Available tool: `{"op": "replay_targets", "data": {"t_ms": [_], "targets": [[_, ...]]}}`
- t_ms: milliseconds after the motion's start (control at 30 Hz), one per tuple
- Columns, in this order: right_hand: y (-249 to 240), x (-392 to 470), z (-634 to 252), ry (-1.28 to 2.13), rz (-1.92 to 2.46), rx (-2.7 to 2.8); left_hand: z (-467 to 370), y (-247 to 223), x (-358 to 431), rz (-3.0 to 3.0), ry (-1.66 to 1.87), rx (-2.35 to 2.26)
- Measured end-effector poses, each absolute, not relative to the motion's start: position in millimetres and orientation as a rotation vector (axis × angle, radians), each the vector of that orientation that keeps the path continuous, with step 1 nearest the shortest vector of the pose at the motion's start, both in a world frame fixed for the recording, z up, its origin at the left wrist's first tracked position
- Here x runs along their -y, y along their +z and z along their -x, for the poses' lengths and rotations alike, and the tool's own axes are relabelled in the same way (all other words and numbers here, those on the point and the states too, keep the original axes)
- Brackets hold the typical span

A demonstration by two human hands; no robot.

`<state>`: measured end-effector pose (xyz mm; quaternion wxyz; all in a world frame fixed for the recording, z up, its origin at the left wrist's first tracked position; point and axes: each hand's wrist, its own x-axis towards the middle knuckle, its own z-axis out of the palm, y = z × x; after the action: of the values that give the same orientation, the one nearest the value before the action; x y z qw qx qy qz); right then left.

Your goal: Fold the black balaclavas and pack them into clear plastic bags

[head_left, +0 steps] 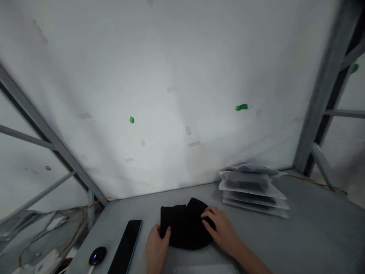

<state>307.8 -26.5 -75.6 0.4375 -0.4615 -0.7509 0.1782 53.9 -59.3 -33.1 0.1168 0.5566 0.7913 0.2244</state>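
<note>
A folded black cloth item (184, 226), with a curved lower edge and a notch at the top, lies on the grey table in front of me; its exact kind cannot be made out. My left hand (156, 243) grips its left edge, thumb on top and fingers partly hidden. On the right side, my right hand (218, 228) has its bent fingers and thumb on the cloth, gripping its edge. A pale flat sheet (205, 269) shows just below the cloth, cut off by the bottom of the view.
A stack of translucent plastic bags (253, 192) with dark contents lies at the back right. To the left are a dark flat slab with a blue edge (127, 245) and a round black device (97, 255) on a white cable. Metal frame posts (322, 91) flank the white wall sheet.
</note>
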Motion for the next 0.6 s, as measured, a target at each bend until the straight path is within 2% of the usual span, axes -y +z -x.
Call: {"op": "replay_targets", "data": {"t_ms": [100,167,333,433,500,600], "targets": [[-73.3,24.3,-310.4,0.476,1.138,1.797,-83.5,-3.8,52.8,-1.719,0.771,-2.421],[-71.9,23.7,-311.4,0.554,1.144,1.727,-113.2,8.2,50.2,-1.983,0.783,-2.461],[-74.2,23.8,-312.1,0.770,1.257,1.576,-165.7,-4.4,48.2,-2.295,0.351,-2.081],[-77.8,23.4,-311.3,0.780,1.275,1.627,-144.1,-19.9,47.1,-2.242,0.590,-1.897],[-78.8,23.8,-309.2,0.780,1.265,1.665,-117.4,-26.9,44.1,-2.098,0.832,-2.045],[-78.7,25.7,-304.5,0.837,1.225,1.661,-89.5,-34.4,37.0,-1.719,0.908,-2.117]]}}
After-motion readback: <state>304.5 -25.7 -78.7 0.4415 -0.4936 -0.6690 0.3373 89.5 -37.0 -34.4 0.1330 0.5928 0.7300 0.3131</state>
